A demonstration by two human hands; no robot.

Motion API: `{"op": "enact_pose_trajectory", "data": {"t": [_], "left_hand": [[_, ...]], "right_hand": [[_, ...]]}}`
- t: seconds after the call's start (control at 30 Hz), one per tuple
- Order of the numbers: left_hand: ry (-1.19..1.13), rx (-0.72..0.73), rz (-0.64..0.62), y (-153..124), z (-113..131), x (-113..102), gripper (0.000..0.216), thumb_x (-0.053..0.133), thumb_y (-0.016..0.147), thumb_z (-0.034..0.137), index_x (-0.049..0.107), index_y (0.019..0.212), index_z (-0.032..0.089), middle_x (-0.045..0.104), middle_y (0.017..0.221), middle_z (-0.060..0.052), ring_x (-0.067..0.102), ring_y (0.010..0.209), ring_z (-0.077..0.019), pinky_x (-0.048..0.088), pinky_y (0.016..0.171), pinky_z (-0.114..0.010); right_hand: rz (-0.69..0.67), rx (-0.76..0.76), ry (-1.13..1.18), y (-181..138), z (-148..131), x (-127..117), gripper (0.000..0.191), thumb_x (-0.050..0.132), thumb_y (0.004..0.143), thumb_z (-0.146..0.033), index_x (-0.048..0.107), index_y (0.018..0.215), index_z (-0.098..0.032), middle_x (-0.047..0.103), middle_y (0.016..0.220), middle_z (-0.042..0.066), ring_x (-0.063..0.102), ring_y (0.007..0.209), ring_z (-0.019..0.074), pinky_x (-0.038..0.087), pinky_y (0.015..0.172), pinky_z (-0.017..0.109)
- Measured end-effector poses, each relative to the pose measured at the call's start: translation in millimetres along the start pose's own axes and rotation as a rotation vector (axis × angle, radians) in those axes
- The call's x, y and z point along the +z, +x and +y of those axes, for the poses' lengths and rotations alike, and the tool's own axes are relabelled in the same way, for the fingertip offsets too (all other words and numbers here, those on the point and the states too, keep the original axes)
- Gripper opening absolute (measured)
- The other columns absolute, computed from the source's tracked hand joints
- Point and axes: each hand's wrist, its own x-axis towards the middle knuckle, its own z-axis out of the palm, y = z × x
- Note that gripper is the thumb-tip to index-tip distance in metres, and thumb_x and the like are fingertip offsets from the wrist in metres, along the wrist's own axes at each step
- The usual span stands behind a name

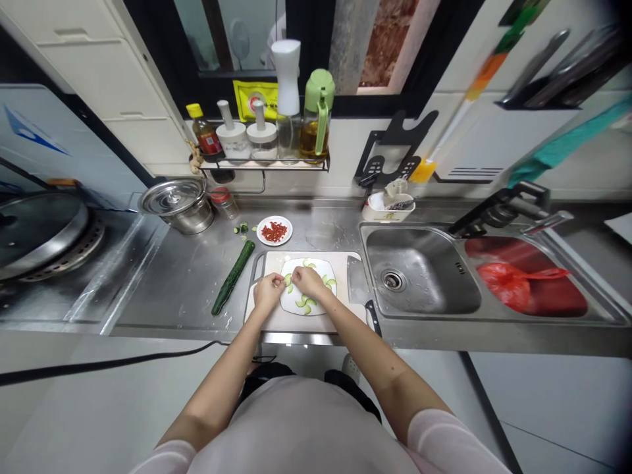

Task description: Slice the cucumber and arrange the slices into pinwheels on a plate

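Observation:
A white plate (296, 307) lies on a light cutting board (271, 320), with thin green cucumber slices (306, 304) set in small fan-like groups along its sides. My left hand (269, 289) is at the plate's left edge, its fingertips pinched beside one group of slices. Over the upper left of the plate, my right hand (307, 281) has its fingers curled together near the same group. What either pinch holds is too small to make out. A knife (374, 318) rests at the board's right side, handle toward me.
Left of the board lies a whole cucumber (234, 276). Behind it are cucumber scraps (241, 228) and a small plate (288, 238) of chopped red pieces. A steel pot (190, 214) stands back left. To the right are a sink (424, 289) and a red bag (508, 286).

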Motion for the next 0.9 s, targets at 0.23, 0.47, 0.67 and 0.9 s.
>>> {"op": "enact_pose_trajectory", "data": {"t": [0.23,0.47,0.67,0.9], "left_hand": [[0.132,0.093,0.041,0.4,0.9,2.8,0.014,0.060,0.081,0.027,0.071,0.089,0.023,0.070,0.085,-0.001,0.060,0.083,-0.0161,0.038,0.071,-0.025],[0.189,0.122,0.102,-3.2,-1.9,4.9,0.015,0.058,0.083,0.031,0.070,0.089,0.024,0.069,0.092,-0.002,0.060,0.091,-0.0203,0.041,0.076,-0.029],[0.149,0.136,0.135,-3.9,-7.4,8.4,0.017,0.057,0.084,0.031,0.070,0.093,0.024,0.068,0.095,-0.004,0.059,0.094,-0.0205,0.042,0.082,-0.030],[0.251,0.196,0.126,-5.2,-3.3,11.4,0.017,0.059,0.086,0.037,0.070,0.088,0.025,0.066,0.093,-0.005,0.056,0.094,-0.0229,0.038,0.081,-0.033]], "right_hand": [[-0.014,-0.004,-0.124,3.7,-2.0,5.3,0.018,0.052,0.093,-0.027,0.067,0.097,-0.020,0.071,0.099,0.007,0.062,0.091,0.0176,0.035,0.068,0.024],[0.011,-0.026,-0.217,2.0,-4.1,7.9,0.020,0.049,0.095,-0.028,0.065,0.103,-0.019,0.068,0.108,0.009,0.060,0.098,0.0191,0.037,0.072,0.025],[0.051,-0.009,-0.192,-2.7,-2.1,8.1,0.023,0.044,0.096,-0.029,0.064,0.102,-0.019,0.067,0.108,0.008,0.060,0.095,0.0181,0.036,0.070,0.025],[0.029,0.034,-0.167,-3.9,-4.3,13.1,0.021,0.047,0.095,-0.030,0.063,0.104,-0.020,0.068,0.105,0.007,0.060,0.092,0.0181,0.035,0.069,0.025]]}}
